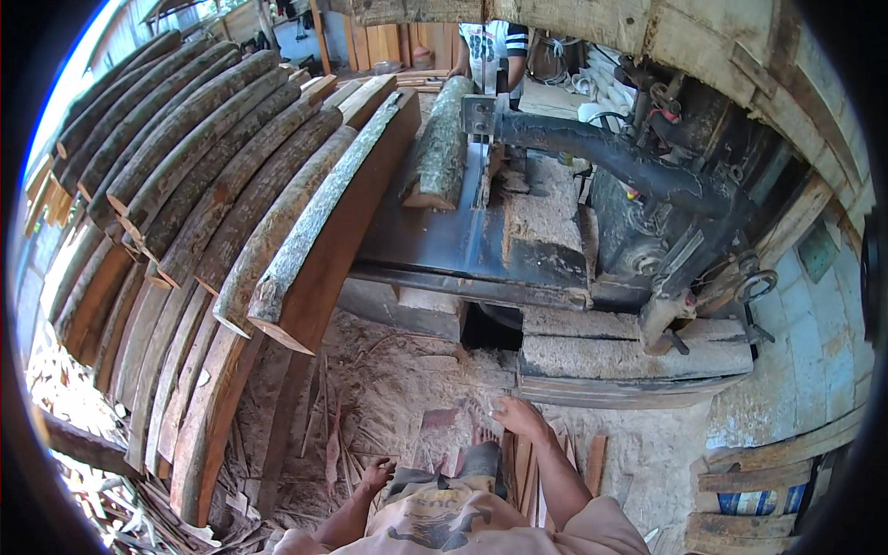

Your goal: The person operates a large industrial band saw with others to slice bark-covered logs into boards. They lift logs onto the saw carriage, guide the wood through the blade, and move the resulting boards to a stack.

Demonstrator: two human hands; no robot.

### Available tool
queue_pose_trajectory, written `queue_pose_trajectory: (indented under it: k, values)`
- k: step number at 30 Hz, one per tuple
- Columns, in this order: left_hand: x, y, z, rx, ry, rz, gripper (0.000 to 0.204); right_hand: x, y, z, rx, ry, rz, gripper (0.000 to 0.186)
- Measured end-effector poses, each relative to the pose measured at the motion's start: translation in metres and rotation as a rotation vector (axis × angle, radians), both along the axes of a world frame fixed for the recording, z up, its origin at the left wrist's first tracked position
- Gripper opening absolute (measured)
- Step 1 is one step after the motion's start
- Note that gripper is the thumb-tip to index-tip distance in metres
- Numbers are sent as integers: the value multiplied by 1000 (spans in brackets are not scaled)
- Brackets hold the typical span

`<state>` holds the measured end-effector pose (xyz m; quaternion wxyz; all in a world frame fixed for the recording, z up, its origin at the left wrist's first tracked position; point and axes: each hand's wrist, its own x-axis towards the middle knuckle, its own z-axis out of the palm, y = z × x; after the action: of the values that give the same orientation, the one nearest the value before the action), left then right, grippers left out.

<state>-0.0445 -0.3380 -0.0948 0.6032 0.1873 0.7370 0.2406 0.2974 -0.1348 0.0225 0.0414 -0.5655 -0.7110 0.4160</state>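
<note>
Low in front of my body, my left hand [377,474] hangs by my thigh, its fingers loosely bent with nothing seen in them. My right hand [520,416] is held out over the sawdust floor, short of the saw table; its fingers are slightly curved and it appears to hold nothing. Beyond both hands is the dark metal saw table [421,242]. A bark-covered log [442,153] lies on it, just left of the upright saw blade [483,166]. Another person [504,51] stands at the far end of the log, with a hand near it.
A large stack of bark-edged logs [199,171] fills the left side, and one thick slab [342,208] leans close to the table. Saw machinery [638,176] with a handwheel [757,287] stands right. Sawdust-covered timbers [629,365] lie before it. Wood strips [597,462] lie beside my right leg.
</note>
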Motion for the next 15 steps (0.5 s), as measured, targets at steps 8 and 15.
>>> queue_pose_trajectory:
  k: [8,15]
  values:
    - [34,49,14,-21,40,195,56,-81,265,-6,666,128,7,55]
    - [83,79,15,229,39,141,45,-16,448,-33,748,-118,-59,56]
